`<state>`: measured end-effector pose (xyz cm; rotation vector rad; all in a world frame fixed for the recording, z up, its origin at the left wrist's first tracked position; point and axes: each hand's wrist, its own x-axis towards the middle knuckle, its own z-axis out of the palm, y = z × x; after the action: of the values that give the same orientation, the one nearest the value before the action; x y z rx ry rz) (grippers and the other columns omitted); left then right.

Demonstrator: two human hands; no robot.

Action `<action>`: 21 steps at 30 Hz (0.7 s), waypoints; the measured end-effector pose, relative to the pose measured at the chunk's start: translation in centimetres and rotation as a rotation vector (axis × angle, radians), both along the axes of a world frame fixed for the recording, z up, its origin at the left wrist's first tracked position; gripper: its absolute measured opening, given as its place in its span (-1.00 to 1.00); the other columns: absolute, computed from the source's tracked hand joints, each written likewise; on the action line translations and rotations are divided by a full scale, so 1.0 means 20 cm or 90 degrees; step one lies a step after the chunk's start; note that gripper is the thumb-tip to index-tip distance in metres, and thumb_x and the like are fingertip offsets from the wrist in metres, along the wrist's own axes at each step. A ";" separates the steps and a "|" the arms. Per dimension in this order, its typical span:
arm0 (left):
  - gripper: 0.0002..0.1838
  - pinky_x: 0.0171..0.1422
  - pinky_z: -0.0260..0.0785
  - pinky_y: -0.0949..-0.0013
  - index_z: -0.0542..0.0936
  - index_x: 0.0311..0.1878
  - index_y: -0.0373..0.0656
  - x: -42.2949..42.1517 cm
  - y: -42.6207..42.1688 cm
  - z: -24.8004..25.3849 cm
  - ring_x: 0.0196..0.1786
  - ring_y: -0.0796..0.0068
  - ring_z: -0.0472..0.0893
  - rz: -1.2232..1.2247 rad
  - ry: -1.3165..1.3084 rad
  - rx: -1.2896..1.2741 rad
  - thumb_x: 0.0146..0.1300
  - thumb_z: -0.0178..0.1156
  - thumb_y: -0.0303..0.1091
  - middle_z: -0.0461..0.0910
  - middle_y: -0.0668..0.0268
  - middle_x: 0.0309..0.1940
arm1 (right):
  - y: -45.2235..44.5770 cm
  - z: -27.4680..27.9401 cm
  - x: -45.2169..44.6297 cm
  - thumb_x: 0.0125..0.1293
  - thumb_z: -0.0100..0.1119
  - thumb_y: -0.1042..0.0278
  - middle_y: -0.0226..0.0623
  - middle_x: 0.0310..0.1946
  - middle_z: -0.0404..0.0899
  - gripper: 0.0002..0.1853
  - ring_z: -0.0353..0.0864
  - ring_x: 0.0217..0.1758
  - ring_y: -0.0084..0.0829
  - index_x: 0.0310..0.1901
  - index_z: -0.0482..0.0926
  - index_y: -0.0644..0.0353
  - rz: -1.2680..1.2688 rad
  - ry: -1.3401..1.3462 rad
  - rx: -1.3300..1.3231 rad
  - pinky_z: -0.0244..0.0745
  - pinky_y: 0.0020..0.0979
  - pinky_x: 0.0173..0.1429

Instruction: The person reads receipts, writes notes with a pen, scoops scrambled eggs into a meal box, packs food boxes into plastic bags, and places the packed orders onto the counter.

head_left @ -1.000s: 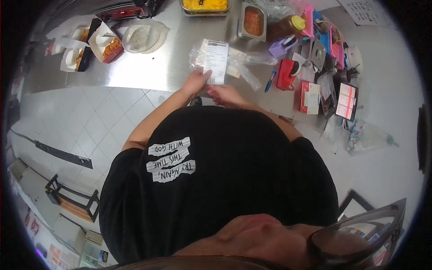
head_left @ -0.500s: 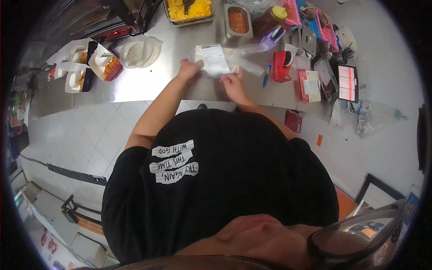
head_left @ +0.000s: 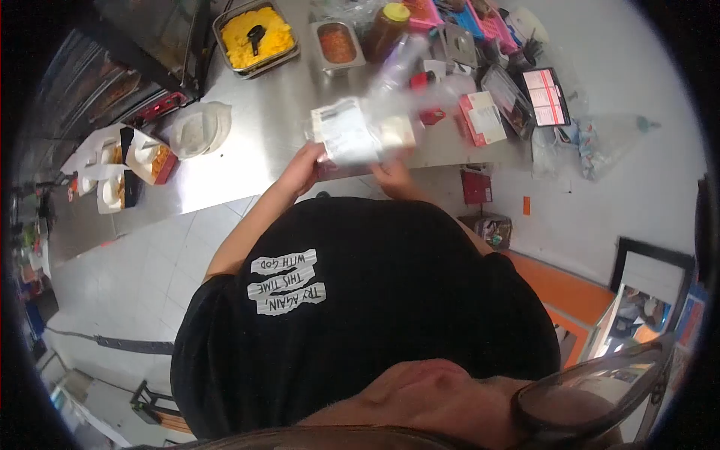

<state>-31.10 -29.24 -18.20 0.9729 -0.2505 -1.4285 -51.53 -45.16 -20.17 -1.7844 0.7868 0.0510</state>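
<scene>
Carefully, the left hand (head_left: 301, 169) holds the near left edge of a white printed paper slip with clear plastic (head_left: 346, 135), its fingers partly curled. The right hand (head_left: 395, 178) is half-closed at the lower right side; whether it grips or only touches, one cannot tell, because of the blur. The slip and plastic are in front of the body, close to the near edge of the steel counter (head_left: 251, 124). For good handling, both hands should support the two sides evenly, with light fingers, so that the thin paper does not crease and the loose plastic does not catch on nearby things.

On the counter, some yellow food (head_left: 238, 37) lies in a metal pan, beside a smaller pan of red sauce (head_left: 337, 46). Open cardboard food boxes (head_left: 165, 171) are at the left, near a dark oven with red panel (head_left: 161, 106). Below, the floor (head_left: 169, 244) has pale tiles.
</scene>
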 end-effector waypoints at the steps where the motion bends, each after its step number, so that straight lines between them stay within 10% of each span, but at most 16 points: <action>1: -0.57 0.17 0.44 0.33 0.44 0.20 -0.30 -0.06 0.00 0.20 0.08 0.42 0.55 -0.024 0.000 -0.006 0.38 0.03 -0.21 0.54 0.20 0.11 | -0.02 0.02 -0.06 0.35 0.10 0.16 0.09 0.33 0.21 -0.72 0.28 0.32 -0.05 -0.11 0.62 0.18 -0.038 -0.033 0.042 0.21 -0.20 0.39; 4: -0.56 -0.16 0.52 0.50 0.45 0.18 -0.27 -0.19 -0.07 0.35 -0.25 0.62 0.60 -0.100 0.008 0.050 0.38 0.00 -0.16 0.61 0.20 -0.02 | -0.05 0.09 -0.30 0.35 0.10 0.15 0.05 0.32 0.24 -0.70 0.31 0.30 -0.09 -0.04 0.56 0.17 -0.184 -0.251 0.258 0.25 -0.20 0.36; 8: -0.52 -0.79 0.08 0.68 0.45 0.16 -0.26 -0.38 -0.20 0.51 -0.79 0.89 0.25 -0.302 -0.175 0.009 0.36 -0.04 -0.08 0.67 0.27 -0.31 | -0.09 0.28 -0.72 0.35 0.11 0.13 -0.01 0.30 0.27 -0.65 0.35 0.28 -0.14 0.05 0.49 0.17 -0.277 -0.440 0.378 0.31 -0.20 0.33; 12: -0.48 -0.09 0.47 0.50 0.33 0.30 -0.29 -0.82 -0.38 0.83 -0.14 0.58 0.60 -0.323 -0.234 -0.050 0.33 0.02 -0.24 0.59 0.21 0.01 | -0.09 0.47 -1.30 0.36 0.12 0.12 -0.06 0.28 0.31 -0.58 0.40 0.26 -0.18 0.14 0.42 0.16 -0.347 -0.594 0.361 0.36 -0.20 0.29; 13: -0.41 0.31 0.28 0.35 0.23 0.39 -0.30 -0.93 -0.45 0.83 0.22 0.40 0.45 -0.384 -0.189 -0.084 0.30 0.05 -0.36 0.48 0.20 0.18 | -0.05 0.51 -1.48 0.36 0.12 0.11 -0.07 0.28 0.32 -0.56 0.41 0.25 -0.20 0.16 0.40 0.16 -0.367 -0.626 0.345 0.37 -0.20 0.28; 21: -0.28 0.48 0.02 0.35 0.03 0.49 -0.31 -2.30 -0.60 1.12 0.41 0.42 0.22 -0.668 -0.479 -0.325 0.31 0.06 -0.40 0.25 0.18 0.39 | 0.52 0.67 -2.89 0.36 0.13 0.08 -0.18 0.24 0.39 -0.40 0.49 0.21 -0.29 0.34 0.26 0.14 -0.571 -0.802 0.128 0.48 -0.20 0.21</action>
<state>-77.06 -41.28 4.23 0.9275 -1.7973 -1.6815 -109.39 -34.67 -6.76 -0.8239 0.5038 -1.3804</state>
